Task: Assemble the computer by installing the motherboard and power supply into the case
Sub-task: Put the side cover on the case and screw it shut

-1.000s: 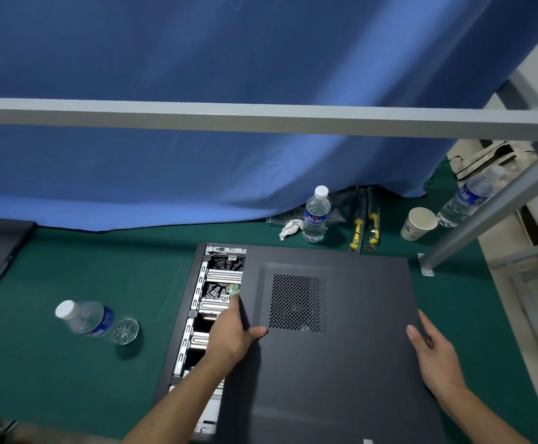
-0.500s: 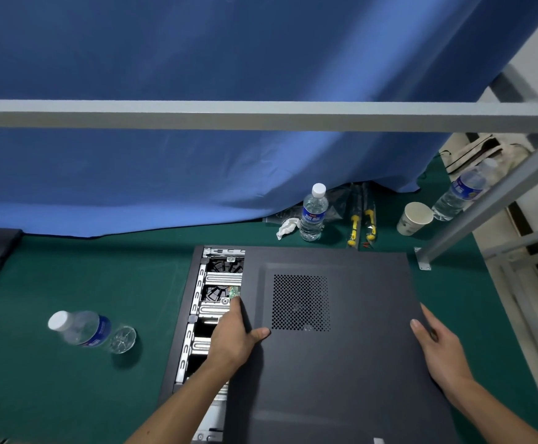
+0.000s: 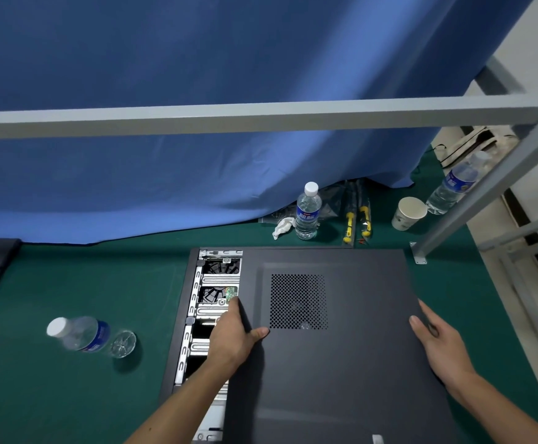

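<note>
Both hands on side panel [image 3: 341,341]: left hand [image 3: 232,334] grips its left edge, right hand [image 3: 437,338] flat-fingered against right edge. Panel partly covers case [image 3: 181,315] lying on counter [image 3: 69,395]; fans, metal brackets visible inside. Three water bottles, paper cup [image 3: 408,213] around.

We view from one head-worn wide-angle camera, angled forward and down, close above the computer case [image 3: 325,347] at lower centre.
</note>
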Tool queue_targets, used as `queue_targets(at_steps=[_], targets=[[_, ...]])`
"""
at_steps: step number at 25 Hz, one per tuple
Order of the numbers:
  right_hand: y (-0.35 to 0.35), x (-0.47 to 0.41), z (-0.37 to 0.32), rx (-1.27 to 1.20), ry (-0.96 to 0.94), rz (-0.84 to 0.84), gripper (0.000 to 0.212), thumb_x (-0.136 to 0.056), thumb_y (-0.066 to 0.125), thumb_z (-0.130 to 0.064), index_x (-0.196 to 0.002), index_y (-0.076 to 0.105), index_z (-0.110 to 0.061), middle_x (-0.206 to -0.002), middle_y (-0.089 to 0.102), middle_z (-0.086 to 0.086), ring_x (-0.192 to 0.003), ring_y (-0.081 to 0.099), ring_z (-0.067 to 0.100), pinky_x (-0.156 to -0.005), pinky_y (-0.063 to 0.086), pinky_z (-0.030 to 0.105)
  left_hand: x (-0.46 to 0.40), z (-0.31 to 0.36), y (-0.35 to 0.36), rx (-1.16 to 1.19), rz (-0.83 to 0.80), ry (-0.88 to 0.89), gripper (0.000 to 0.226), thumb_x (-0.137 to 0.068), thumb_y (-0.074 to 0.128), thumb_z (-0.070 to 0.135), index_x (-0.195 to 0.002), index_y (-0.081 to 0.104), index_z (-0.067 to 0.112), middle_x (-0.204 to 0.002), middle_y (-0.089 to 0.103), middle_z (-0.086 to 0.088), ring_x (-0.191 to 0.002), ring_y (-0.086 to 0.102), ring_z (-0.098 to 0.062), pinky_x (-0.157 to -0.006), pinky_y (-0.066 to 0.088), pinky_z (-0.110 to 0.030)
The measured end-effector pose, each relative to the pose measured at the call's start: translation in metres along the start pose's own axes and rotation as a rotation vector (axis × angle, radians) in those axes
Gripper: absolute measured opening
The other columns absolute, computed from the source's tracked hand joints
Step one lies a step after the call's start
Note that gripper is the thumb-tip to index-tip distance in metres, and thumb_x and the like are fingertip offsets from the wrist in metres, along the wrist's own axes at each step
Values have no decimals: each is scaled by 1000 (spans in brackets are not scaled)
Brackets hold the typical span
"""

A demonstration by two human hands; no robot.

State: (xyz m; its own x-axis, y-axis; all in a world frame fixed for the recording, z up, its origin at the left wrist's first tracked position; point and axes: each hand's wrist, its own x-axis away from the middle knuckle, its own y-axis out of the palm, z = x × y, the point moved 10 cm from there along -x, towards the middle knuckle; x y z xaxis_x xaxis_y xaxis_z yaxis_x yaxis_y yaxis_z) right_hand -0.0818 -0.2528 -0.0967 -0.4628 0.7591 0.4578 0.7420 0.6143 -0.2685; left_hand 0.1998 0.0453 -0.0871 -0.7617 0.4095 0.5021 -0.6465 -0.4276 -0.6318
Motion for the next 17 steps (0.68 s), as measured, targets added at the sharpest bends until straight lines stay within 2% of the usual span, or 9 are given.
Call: queue_targets(at_steps=[2,9,13,17], targets=[[-1,0,0,-9,-2,16,47,-101,54,-19,-147,45,-26,-141,53,-9,-130,49,12,-111,37,36,-1,0,-1,15,-2,10,76,-77,83,31,-139,40,17,-127,64,0,-116,62,-25,-97,50,-38],[9,-5,-4,14,-12,-23,47,-101,53,-21,-147,43,-28,-137,53,-12,-123,52,8,-101,40,28,-1,-5,-7,-9,28,24,66,-81,80,28,-134,44,18,-123,66,1,-113,63,-24,-90,49,-32],[2,-3,-1,64,-10,-32,50,-100,55,-22,-148,41,-29,-136,52,-11,-125,47,6,-101,37,25,1,-6,-4,-4,-15,37,70,-81,80,30,-139,42,21,-122,66,4,-109,64,-20,-86,48,-25],[12,-1,-3,52,6,-5,48,-102,51,-22,-148,40,-32,-124,55,-18,-96,55,-13,-86,42,18,4,-21,-10,-22,-22,-15,62,-83,79,30,-133,44,21,-114,69,-1,-96,64,-21,-80,50,-28]])
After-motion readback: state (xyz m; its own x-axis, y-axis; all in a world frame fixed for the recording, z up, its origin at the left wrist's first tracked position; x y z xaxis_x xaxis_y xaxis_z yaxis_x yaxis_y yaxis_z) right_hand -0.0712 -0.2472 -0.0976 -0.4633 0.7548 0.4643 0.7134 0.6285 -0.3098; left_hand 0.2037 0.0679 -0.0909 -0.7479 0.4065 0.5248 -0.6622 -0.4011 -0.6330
